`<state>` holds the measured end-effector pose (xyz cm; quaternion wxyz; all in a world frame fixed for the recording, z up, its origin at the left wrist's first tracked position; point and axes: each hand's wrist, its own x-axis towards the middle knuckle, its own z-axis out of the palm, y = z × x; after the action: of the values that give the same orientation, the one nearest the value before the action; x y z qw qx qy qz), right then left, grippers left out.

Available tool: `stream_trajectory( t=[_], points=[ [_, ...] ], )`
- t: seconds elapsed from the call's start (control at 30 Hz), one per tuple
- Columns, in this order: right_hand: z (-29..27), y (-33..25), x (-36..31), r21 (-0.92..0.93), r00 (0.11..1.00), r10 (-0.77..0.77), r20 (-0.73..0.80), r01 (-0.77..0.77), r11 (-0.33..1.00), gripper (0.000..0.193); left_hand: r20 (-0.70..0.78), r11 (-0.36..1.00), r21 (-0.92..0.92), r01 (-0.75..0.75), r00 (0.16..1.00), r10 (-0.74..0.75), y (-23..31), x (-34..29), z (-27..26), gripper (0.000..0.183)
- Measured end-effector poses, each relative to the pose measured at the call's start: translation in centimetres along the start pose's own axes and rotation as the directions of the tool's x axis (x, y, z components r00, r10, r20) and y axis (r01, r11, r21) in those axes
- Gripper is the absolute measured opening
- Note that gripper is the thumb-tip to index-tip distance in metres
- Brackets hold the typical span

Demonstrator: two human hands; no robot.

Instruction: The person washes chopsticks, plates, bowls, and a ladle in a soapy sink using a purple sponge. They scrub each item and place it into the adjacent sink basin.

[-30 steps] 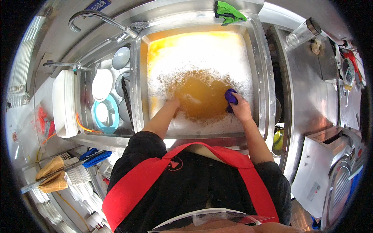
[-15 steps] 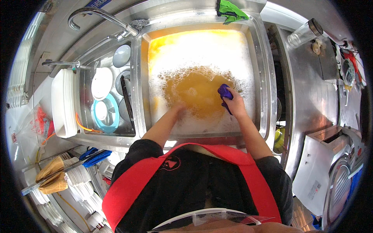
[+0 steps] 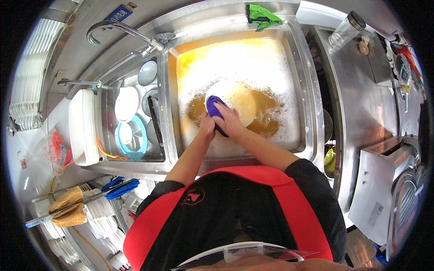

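A round white plate (image 3: 242, 101) is tilted in the brown, soapy water of the large sink (image 3: 308, 95), its right part under the surface. At its near left edge my left hand (image 3: 207, 125) is closed, gripping the rim; its fingers are partly hidden. My right hand (image 3: 230, 122) holds a purple cloth (image 3: 215, 106) and presses it against the plate's left side. The two hands are close together, nearly touching. Thick white foam (image 3: 235, 56) covers the far half of the water.
Left of the large sink, a smaller basin (image 3: 162, 90) holds white plates (image 3: 126, 104), grey bowls (image 3: 147, 73) and a light-blue bowl (image 3: 141, 128). A curved faucet (image 3: 122, 25) reaches over it. A green cloth (image 3: 264, 17) lies on the back ledge. At right stands a steel counter (image 3: 357, 108).
The white plate has come up out of the murky water, in my left hand. My right hand has moved left with the purple cloth, onto the plate. The view has shifted slightly.
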<state>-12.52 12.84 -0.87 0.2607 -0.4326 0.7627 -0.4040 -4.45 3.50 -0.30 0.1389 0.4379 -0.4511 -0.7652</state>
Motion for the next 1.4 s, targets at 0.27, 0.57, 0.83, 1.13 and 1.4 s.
stream_trajectory(
  t=[0.27,0.57,0.83,1.13,1.4],
  points=[
    [-3.6,7.3,4.9,-0.112,0.895,0.216,-0.391,-0.28,0.954,0.045,0.099,0.992,0.095,0.084,0.991,-0.094,0.8,-3.9,1.3,0.048],
    [-1.2,0.1,2.3,0.308,0.981,-0.116,-0.153,0.159,0.938,0.037,0.157,0.998,-0.056,-0.02,0.987,0.029,-0.5,-1.7,1.0,0.046],
    [-6.3,4.3,-0.6,-0.228,0.991,-0.131,-0.017,0.124,0.966,0.037,-0.036,0.991,-0.06,-0.12,0.992,0.118,0.9,-2.1,-0.4,0.044],
    [-9.0,10.1,2.9,0.625,0.792,0.596,0.135,-0.534,0.569,0.053,0.075,0.985,0.112,-0.131,0.99,0.123,2.2,-3.3,0.0,0.057],
    [-9.0,12.2,1.6,0.441,0.846,0.53,0.059,-0.499,0.746,0.034,0.799,-0.422,0.598,-0.681,0.545,0.253,3.3,-5.1,0.6,0.05]
  ],
)
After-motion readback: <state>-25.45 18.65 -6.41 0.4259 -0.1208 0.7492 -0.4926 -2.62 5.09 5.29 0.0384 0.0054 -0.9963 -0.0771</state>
